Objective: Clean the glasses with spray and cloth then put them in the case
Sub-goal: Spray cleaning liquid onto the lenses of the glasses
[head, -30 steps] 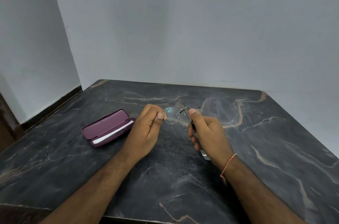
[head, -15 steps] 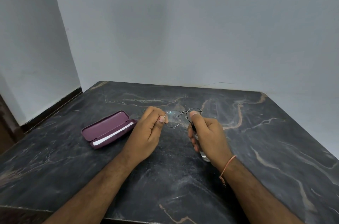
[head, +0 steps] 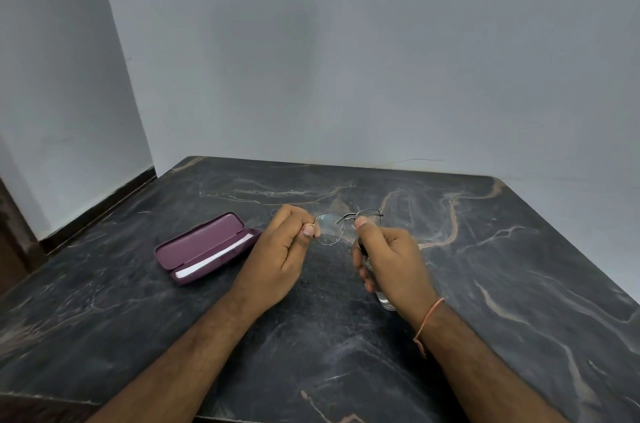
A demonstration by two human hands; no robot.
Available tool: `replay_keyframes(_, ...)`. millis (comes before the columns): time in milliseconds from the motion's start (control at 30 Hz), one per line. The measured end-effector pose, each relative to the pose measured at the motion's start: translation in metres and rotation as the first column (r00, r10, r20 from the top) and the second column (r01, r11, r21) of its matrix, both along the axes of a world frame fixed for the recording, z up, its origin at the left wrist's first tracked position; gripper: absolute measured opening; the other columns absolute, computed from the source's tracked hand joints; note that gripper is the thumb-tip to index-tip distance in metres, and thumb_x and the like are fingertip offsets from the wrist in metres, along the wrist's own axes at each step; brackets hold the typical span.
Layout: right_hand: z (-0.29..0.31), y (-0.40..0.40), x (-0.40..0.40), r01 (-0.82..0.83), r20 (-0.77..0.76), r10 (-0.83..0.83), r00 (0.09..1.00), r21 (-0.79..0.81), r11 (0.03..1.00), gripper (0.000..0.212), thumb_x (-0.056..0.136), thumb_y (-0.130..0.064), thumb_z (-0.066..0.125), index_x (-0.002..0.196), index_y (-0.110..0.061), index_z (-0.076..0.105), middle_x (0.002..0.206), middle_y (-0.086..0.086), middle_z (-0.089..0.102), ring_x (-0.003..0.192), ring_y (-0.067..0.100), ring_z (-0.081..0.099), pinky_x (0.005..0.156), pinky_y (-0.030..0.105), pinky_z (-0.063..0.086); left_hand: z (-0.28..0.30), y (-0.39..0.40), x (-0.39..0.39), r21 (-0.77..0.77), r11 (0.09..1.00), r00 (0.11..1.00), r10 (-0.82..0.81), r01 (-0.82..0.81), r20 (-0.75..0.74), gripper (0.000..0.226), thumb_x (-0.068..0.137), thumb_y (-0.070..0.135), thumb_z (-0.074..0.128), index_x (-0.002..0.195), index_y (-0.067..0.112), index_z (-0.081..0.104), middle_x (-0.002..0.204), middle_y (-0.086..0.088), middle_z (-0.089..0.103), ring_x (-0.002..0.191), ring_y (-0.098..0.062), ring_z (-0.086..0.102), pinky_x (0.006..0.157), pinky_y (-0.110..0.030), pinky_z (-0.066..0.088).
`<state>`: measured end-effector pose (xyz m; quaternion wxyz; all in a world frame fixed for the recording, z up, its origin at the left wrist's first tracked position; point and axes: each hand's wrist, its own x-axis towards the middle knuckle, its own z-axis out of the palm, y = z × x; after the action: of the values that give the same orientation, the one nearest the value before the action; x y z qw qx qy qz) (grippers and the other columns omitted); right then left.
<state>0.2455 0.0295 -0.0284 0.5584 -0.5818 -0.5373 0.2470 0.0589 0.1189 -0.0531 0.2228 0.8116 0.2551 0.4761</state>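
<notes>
Holding the glasses [head: 341,226] above the table [head: 519,266], the left hand [head: 280,254] pinches one end; the right hand [head: 391,263] grips what looks like a spray bottle [head: 386,299]. Spray could miss, or the thin frame could slip.

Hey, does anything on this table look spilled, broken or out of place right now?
Nothing stands out. The left hand pinches the glasses, the right hand grips a small spray bottle, and the case lies open on the table. No spill shows.
</notes>
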Motion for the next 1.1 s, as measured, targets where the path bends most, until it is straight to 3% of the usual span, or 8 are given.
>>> replay_keyframes(200, 0.002, 0.000, 0.000, 0.006, -0.027, -0.006, 1.000, 0.004, 1.000, 0.074, 0.094, -0.076, 0.049, 0.055, -0.014, 0.066, 0.050, 0.010, 0.061, 0.040, 0.025, 0.055, 0.043, 0.026, 0.042, -0.002, 0.002, 0.000, 0.004, 1.000, 1.000, -0.004, 0.004, 0.007, 0.024, 0.117, 0.025, 0.043, 0.103, 0.027, 0.063, 0.108, 0.008, 0.059, 0.104, -0.018, 0.062, 0.090, -0.020, 0.047)
replay_keyframes(400, 0.007, 0.001, 0.011, 0.062, -0.098, -0.061, 0.993, 0.004, 0.998, 0.075, 0.091, -0.077, 0.049, 0.055, -0.013, 0.065, 0.058, 0.027, 0.061, 0.042, 0.027, 0.054, 0.045, 0.030, 0.042, -0.002, 0.004, -0.001, -0.020, 1.000, 0.998, 0.025, -0.024, 0.050, 0.025, 0.117, 0.032, 0.041, 0.104, 0.029, 0.062, 0.109, 0.013, 0.059, 0.106, -0.018, 0.064, 0.091, -0.021, 0.049)
replay_keyframes(533, 0.011, -0.001, 0.022, 0.090, -0.183, -0.096, 0.978, -0.041, 0.995, 0.073, 0.088, -0.079, 0.050, 0.054, -0.016, 0.065, 0.055, 0.014, 0.059, 0.043, 0.024, 0.052, 0.042, 0.027, 0.042, -0.001, 0.005, -0.002, -0.038, 0.998, 0.995, 0.054, -0.051, 0.082, 0.026, 0.116, 0.032, 0.041, 0.105, 0.029, 0.064, 0.109, 0.008, 0.061, 0.106, -0.017, 0.065, 0.092, -0.017, 0.048)
replay_keyframes(700, 0.014, -0.003, 0.026, 0.075, -0.224, -0.091, 0.970, -0.077, 0.994, 0.072, 0.082, -0.078, 0.052, 0.057, -0.012, 0.065, 0.058, 0.016, 0.056, 0.042, 0.021, 0.049, 0.041, 0.026, 0.040, 0.001, 0.006, -0.003, -0.060, 0.996, 0.991, 0.073, -0.066, 0.112, 0.027, 0.115, 0.036, 0.038, 0.103, 0.031, 0.062, 0.107, 0.004, 0.061, 0.105, -0.013, 0.063, 0.093, -0.014, 0.046)
replay_keyframes(900, 0.018, -0.007, 0.026, 0.069, -0.233, -0.091, 0.968, -0.100, 0.993, 0.061, 0.089, -0.062, 0.051, 0.053, -0.015, 0.062, 0.055, 0.014, 0.052, 0.040, 0.022, 0.045, 0.041, 0.025, 0.037, 0.001, 0.006, -0.003, -0.058, 0.998, 0.992, 0.037, -0.031, 0.120, 0.029, 0.115, 0.035, 0.038, 0.102, 0.026, 0.062, 0.106, 0.003, 0.060, 0.104, -0.014, 0.061, 0.094, -0.016, 0.045)
replay_keyframes(1100, 0.018, -0.008, 0.026, 0.095, -0.245, -0.111, 0.963, -0.075, 0.993, 0.070, 0.087, -0.077, 0.052, 0.056, -0.015, 0.066, 0.057, 0.013, 0.058, 0.042, 0.020, 0.049, 0.040, 0.026, 0.041, 0.001, 0.004, -0.005, -0.074, 0.997, 0.991, 0.026, -0.017, 0.129, 0.031, 0.115, 0.035, 0.038, 0.102, 0.024, 0.063, 0.107, 0.003, 0.059, 0.102, -0.013, 0.061, 0.091, -0.015, 0.045)
